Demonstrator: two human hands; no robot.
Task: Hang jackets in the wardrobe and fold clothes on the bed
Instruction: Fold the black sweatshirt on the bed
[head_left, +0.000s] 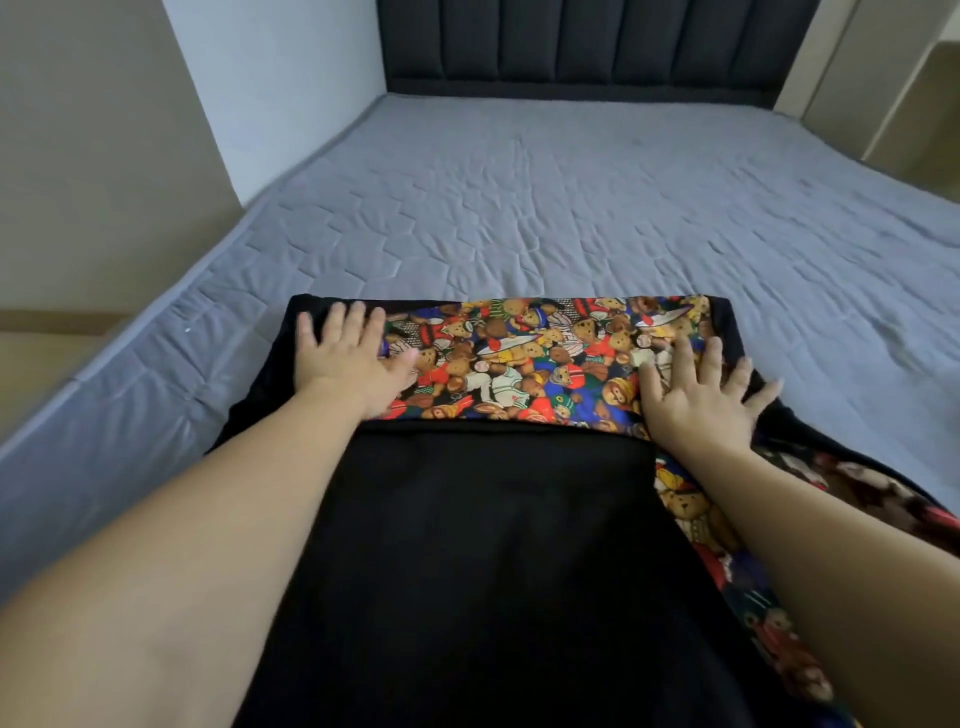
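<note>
My left hand (345, 358) lies flat, fingers spread, on the black edge of the teddy-bear print garment (524, 358); my right hand (701, 395) presses the same way at the other end. Neither grip closes on anything; both are apart and simply pressing. The garment lies near the foot of the grey quilted mattress (571, 197), its far part turned over so the print faces up in a band across the black cloth. To do this fold well, I judge I should smooth outward from the middle, keep the far edge straight, then square the sides before the next fold.
</note>
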